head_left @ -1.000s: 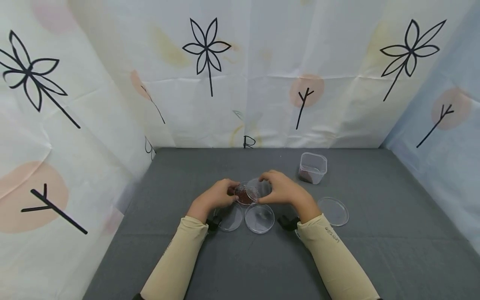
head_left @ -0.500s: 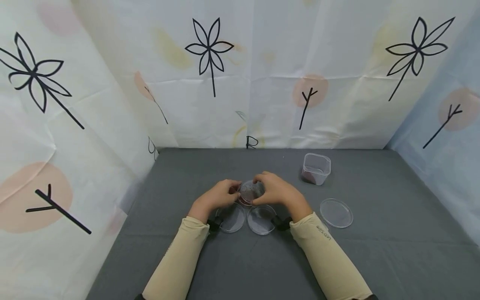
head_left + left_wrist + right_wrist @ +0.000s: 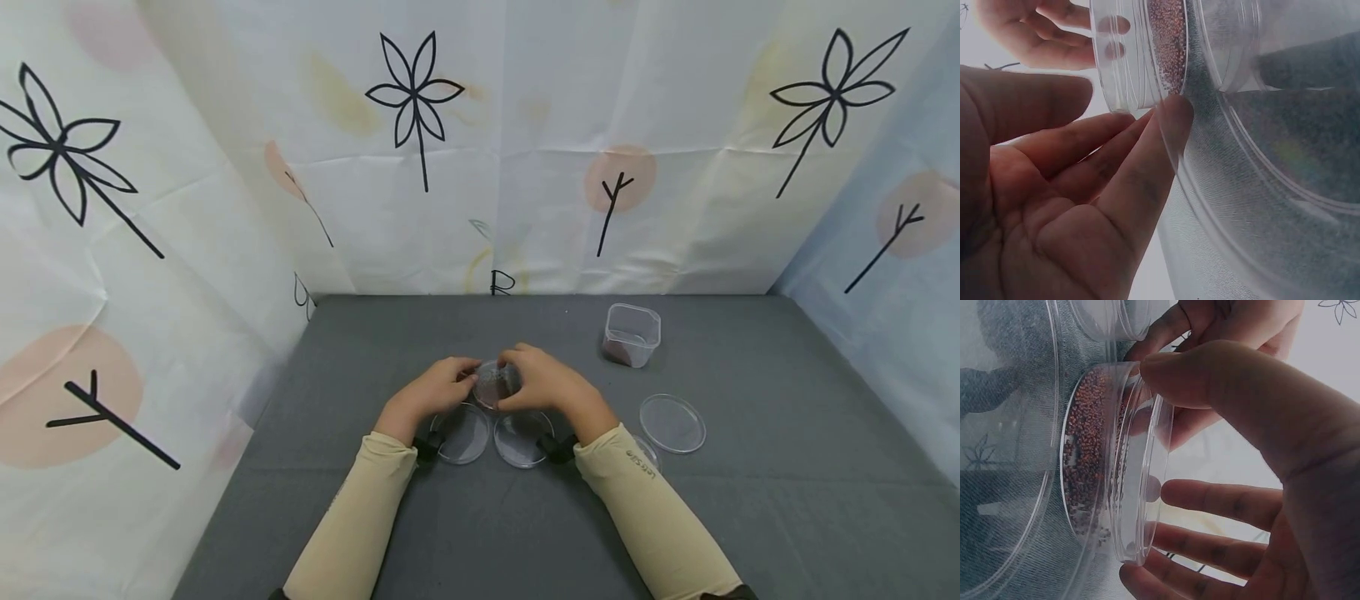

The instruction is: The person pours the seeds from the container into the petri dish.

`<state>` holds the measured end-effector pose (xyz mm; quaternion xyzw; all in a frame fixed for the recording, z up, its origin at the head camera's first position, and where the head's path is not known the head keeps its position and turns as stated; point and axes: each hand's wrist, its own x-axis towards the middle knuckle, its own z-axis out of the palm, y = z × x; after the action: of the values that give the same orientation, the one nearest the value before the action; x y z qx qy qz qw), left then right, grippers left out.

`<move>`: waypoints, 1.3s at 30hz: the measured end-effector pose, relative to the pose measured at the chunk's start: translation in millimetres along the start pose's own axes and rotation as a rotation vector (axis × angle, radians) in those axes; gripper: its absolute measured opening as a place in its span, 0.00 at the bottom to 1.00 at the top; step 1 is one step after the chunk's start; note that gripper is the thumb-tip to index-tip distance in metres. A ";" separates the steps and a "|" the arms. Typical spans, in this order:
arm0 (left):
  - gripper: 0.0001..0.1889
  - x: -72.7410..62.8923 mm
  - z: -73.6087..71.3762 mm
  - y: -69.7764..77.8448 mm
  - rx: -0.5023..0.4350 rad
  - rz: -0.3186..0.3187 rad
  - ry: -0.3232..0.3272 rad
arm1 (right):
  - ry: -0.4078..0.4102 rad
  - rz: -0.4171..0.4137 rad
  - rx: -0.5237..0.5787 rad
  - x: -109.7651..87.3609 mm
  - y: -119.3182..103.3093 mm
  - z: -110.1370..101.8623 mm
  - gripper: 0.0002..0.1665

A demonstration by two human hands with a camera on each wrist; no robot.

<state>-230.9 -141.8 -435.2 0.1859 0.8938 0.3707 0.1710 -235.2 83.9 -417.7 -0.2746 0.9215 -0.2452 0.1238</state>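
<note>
Fingers [image 3: 1210,506] of both hands grasp lidded petri dish [image 3: 495,383] | contents: red-brown seeds [image 3: 1085,469]

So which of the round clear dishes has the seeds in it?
The petri dish held between both hands, farther back than the two empty dishes by the wrists; reddish-brown seeds cover its bottom.

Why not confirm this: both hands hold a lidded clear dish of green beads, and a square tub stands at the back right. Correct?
Not quite. The beads in the dish are reddish brown, not green; the right wrist view shows this. The rest stands: left hand and right hand hold the lidded dish, and the tub stands back right.
</note>
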 end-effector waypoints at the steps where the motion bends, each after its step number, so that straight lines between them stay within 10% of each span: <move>1: 0.25 -0.2 0.1 0.1 0.003 -0.002 0.002 | 0.001 -0.002 0.000 0.3 0.1 0.7 0.36; 39: 0.29 0.7 2.4 -0.3 0.027 -0.003 0.006 | -0.028 0.008 0.002 1.3 2.3 4.3 0.33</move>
<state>-230.6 -140.3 -437.2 0.1859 0.8995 0.3588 0.1661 -235.6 83.2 -422.7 -0.2742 0.9205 -0.2420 0.1380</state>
